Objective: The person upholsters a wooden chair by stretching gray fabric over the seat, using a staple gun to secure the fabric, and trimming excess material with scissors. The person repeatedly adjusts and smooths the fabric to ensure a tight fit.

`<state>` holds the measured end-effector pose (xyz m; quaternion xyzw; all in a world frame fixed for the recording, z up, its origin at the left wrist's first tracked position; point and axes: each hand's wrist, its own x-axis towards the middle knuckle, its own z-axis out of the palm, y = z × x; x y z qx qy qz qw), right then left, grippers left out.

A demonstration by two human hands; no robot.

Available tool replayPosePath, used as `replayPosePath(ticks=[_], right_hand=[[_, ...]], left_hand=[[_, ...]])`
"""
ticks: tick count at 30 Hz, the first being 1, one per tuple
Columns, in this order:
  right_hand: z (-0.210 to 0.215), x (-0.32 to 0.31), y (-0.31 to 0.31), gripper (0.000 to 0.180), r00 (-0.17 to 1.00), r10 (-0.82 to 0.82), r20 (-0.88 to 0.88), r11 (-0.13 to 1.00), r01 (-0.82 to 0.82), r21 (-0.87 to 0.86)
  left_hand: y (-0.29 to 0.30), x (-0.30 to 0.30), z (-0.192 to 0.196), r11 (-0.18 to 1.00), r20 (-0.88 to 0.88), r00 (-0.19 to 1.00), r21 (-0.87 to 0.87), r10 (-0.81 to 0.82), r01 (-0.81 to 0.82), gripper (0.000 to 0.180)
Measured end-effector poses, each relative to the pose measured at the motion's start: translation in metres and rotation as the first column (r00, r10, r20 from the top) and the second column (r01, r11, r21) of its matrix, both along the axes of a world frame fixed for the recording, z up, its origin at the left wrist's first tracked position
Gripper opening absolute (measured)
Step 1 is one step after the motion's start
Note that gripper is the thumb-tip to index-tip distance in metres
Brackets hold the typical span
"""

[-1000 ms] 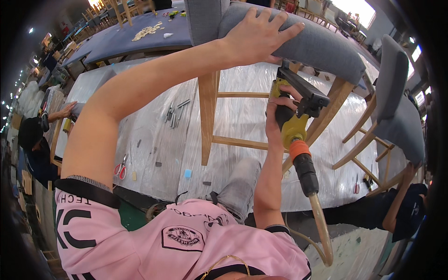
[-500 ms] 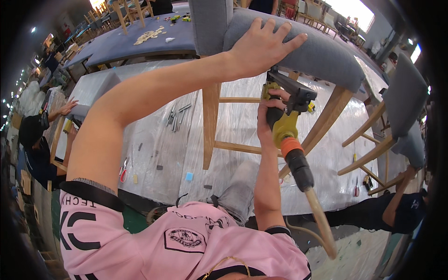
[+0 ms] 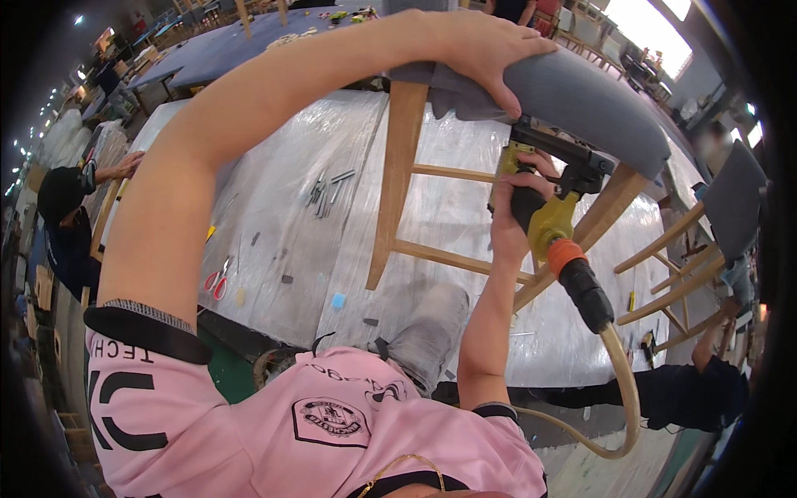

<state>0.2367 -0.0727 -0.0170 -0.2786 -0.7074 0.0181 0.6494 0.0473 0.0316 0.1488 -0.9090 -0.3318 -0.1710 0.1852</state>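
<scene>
A wooden chair (image 3: pixel 398 183) with a grey upholstered seat (image 3: pixel 594 95) stands in front of me. My left hand (image 3: pixel 486 50) lies across the seat, fingers stretched out and thumb pointing down over the near edge. Beside that thumb, a loose flap of grey fabric (image 3: pixel 473 106) hangs below the seat. My right hand (image 3: pixel 523 195) is wrapped round the handle of a yellow-green and black air staple gun (image 3: pixel 552 222). Its nose is up at the seat's lower edge, close to my left thumb; whether it touches is unclear. A hose (image 3: pixel 628 390) runs from its orange-ringed coupling.
Plastic film covers the work surface (image 3: pixel 282 224). On it lie metal rods (image 3: pixel 324 195), red-handled scissors (image 3: pixel 217 280) and a blue block (image 3: pixel 339 300). Co-workers are at left (image 3: pixel 62 216) and right (image 3: pixel 689 390), the right one near another grey chair (image 3: pixel 730 199).
My left hand has shifted right along the seat, its thumb now over the near edge. The staple gun has moved right and slightly down in my right hand. Loose fabric now shows below the seat.
</scene>
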Motion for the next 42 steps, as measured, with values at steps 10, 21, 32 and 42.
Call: replayPosePath(ticks=[10, 21, 32, 42], right_hand=[[-0.032, -0.018, 0.004, 0.028, 0.331, 0.221, -0.917, 0.59, -0.794, -0.145], [-0.034, -0.022, 0.002, 0.027, 0.854, 0.219, -0.472, 0.896, -0.367, -0.249], [-0.028, -0.022, 0.005, 0.019, 0.845, 0.221, -0.487, 0.92, -0.345, -0.183], [-0.021, -0.025, -0.007, 0.022, 0.464, 0.2, -0.863, 0.621, -0.741, -0.255]], left_hand=[[-0.035, 0.019, -0.047, 0.879, 0.043, 0.978, 0.432, 0.204, -0.202, 0.104], [-0.047, 0.021, -0.054, 0.831, -0.01, 0.978, 0.53, 0.206, -0.17, 0.087], [-0.05, 0.03, 0.041, 0.94, -0.257, 0.948, -0.234, 0.185, -0.247, 0.106], [-0.03, -0.014, -0.008, 0.98, -0.176, 0.981, 0.194, 0.084, -0.049, 0.112]])
